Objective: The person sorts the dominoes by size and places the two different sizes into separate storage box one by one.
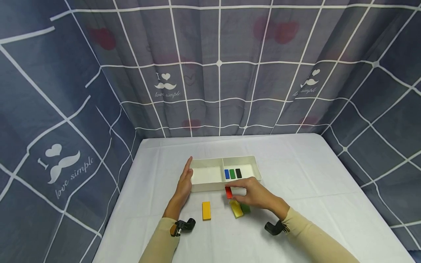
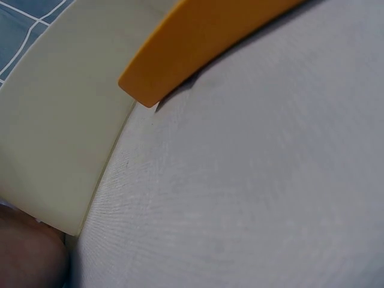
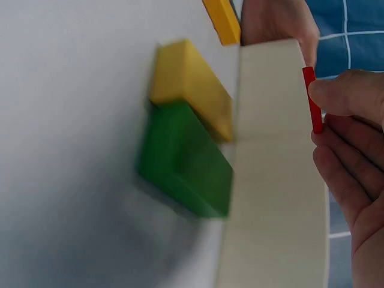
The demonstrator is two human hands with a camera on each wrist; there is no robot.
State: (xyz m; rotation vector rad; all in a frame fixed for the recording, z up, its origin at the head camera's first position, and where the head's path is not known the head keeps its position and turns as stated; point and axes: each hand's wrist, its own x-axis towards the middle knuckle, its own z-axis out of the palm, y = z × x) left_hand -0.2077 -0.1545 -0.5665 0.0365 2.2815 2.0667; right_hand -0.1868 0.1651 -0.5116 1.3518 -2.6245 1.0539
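Red block [image 1: 228,193] pinched by right hand [image 1: 251,192]; straight-fingered left hand [image 1: 184,185] touches tray [image 1: 205,187] at 9 o'clock; 3 inner blocks [image 1: 232,174] look done, 3 outer blocks [image 1: 236,209] remain

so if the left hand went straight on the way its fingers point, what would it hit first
Probably the checked curtain; ahead of the left hand and beyond the tray, the way over the white cloth looks free, though depth and finger tilt are hard to judge.

The head view looks down from above; close wrist views share the tray [image 1: 207,187].
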